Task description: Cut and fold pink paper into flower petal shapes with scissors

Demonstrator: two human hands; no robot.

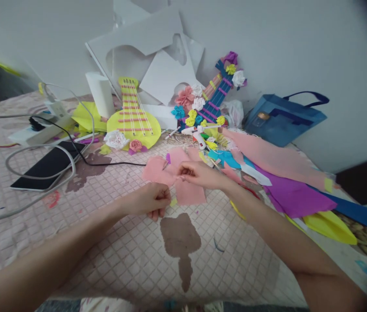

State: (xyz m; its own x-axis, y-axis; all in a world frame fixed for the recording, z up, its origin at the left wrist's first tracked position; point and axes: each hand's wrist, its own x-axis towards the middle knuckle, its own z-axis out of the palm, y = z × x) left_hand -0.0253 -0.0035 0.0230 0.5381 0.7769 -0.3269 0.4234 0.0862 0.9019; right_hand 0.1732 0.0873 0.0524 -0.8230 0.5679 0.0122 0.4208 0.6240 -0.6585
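Pieces of pink crepe paper [190, 195] lie at the middle of the table. My right hand [192, 173] is over them, thumb and fingers pinched together on a small bit of the pink paper. Just left of the paper, my left hand [157, 200] rests low over the table with its fingers curled; what they hold, if anything, is hidden. A tiny yellow scrap [173, 202] lies beside the left fingertips. Behind the hands stands a white glue gun [199, 138]. A yellow paper lute [133, 119] with white strings and paper flowers leans farther back.
A blue paper instrument [217, 97] covered in flowers leans at the wall. To the right are coloured paper sheets [297, 190] and a blue bag [283, 119]. A tablet [50, 167], looping cables and a power strip [34, 130] occupy the left. White cut boards [165, 71] stand behind.
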